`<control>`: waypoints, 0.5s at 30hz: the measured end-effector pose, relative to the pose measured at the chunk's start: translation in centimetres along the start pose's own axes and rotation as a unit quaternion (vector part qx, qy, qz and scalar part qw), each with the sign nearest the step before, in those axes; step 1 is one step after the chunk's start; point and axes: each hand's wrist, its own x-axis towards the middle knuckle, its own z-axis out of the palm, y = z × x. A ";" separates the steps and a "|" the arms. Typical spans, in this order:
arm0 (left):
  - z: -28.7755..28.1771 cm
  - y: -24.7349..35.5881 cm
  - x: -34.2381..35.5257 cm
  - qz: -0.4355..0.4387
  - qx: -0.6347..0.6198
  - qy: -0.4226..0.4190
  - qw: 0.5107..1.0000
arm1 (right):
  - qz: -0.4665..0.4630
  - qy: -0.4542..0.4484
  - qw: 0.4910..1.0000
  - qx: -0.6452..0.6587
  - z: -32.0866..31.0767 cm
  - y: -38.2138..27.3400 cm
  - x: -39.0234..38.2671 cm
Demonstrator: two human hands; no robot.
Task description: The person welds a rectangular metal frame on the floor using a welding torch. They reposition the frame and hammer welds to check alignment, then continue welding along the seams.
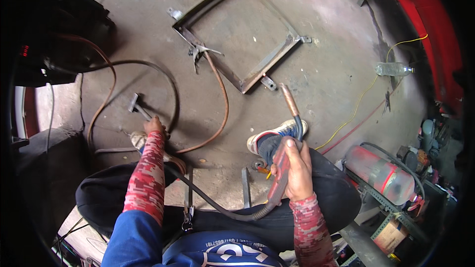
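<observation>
My left hand is closed on the handle of a metal hammer held out to the left, near my left shoe. My right hand grips the red handle of a welding torch, whose copper nozzle points forward over my right shoe, its hose curving back across my legs. Further forward, a square angle-iron frame with small end tabs lies on the concrete floor, with a ground clamp and its brown cable attached at the near left corner.
A black machine with looping cables stands at left. Along the right are a red metal panel, a plastic bottle, thin yellow and red cords, and a red-banded cylinder on a slotted metal rack. Steel bars lie below my legs.
</observation>
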 end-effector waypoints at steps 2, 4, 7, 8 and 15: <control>0.3 3.5 -3.3 -0.005 -0.077 -0.018 0.997 | -0.002 -0.023 0.999 -0.034 0.9 -0.9 0.6; 0.0 5.9 -9.7 0.102 -0.051 -0.010 0.993 | -0.027 -0.022 0.997 -0.075 1.8 -1.6 0.9; -2.0 10.3 -19.8 0.321 -0.069 -0.127 0.936 | -0.097 -0.014 0.987 -0.126 2.7 -2.0 1.0; -2.6 12.1 -22.6 0.362 -0.076 -0.186 0.910 | -0.109 -0.019 0.985 -0.129 2.8 -1.9 0.8; -4.3 15.9 -36.2 0.578 0.123 -0.271 0.760 | -0.169 -0.035 0.978 -0.115 0.4 -0.2 -2.0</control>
